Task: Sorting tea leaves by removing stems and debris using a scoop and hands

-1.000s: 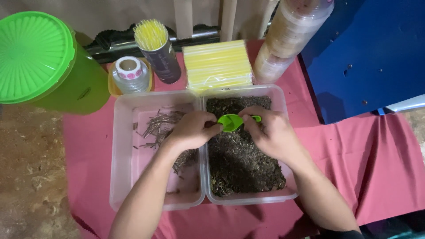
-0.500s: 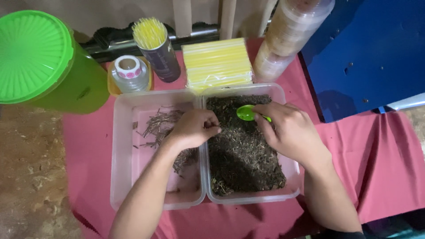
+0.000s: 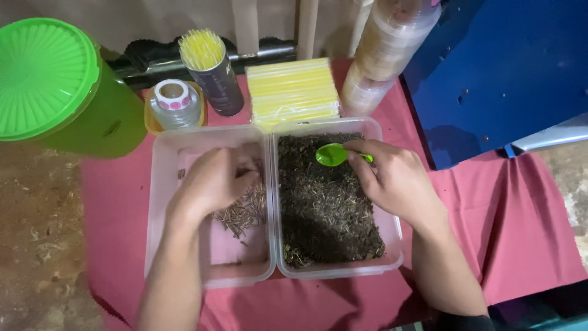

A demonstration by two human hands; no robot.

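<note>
Leftmost, a big green lidded container stands at the worktop's far corner, partly on the red cloth that covers the worktop. Beside it sit a small clear jar and a dark cup of yellow straws, then a flat pack of yellow straws. In front, the left clear tub holds a loose scatter of dry brown stalks; the left hand hangs over them, blurred, fingers curled, and whether it grips anything cannot be told. The right clear tub, touching the first, is filled with dark dried leaf bits. Over its far end the right hand pinches the handle of a small green scoop, bowl facing up, just above the leaves. Behind stands a leaning stack of clear lidded cups, and a blue panel at far right.
</note>
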